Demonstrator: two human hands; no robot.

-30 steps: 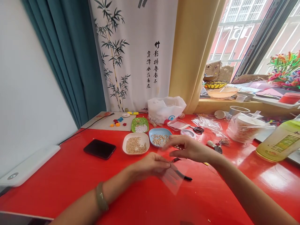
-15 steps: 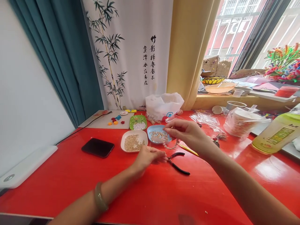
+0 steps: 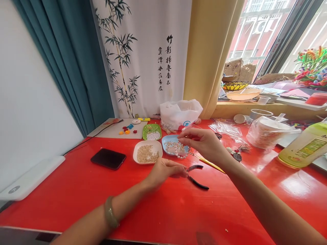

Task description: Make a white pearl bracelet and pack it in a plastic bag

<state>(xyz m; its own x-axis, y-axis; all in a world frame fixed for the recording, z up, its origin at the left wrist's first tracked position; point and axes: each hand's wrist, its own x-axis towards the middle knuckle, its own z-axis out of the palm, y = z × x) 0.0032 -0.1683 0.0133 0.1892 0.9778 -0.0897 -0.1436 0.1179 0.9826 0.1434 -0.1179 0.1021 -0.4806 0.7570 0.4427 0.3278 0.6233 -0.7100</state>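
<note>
My right hand [image 3: 198, 140] is above the blue dish [image 3: 166, 139], thumb and fingers pinched together. A strand of small pale beads [image 3: 182, 157] hangs in a curve below it, over the dish's near edge. Lower and to the left, my left hand [image 3: 168, 170] has its thumb and fingers drawn together beside the head of black-handled pliers [image 3: 198, 183]. Its fingertips overlap the jaws; whatever is between them is too small to make out. The pliers lie on the table with handles spread. A white dish [image 3: 134, 156] of gold beads stands behind my left hand.
A green dish [image 3: 144, 133] with white beads stands behind. A black phone [image 3: 108, 158] lies at left. A white plastic bag [image 3: 180, 112] stands at the back. A yellow strip [image 3: 212, 165] lies right of the pliers; a bottle [image 3: 302, 146] stands at far right.
My left hand has moved slightly right, over the pliers' head. The bead strand under my right hand has swung left and up toward the blue dish. The view has shifted a little.
</note>
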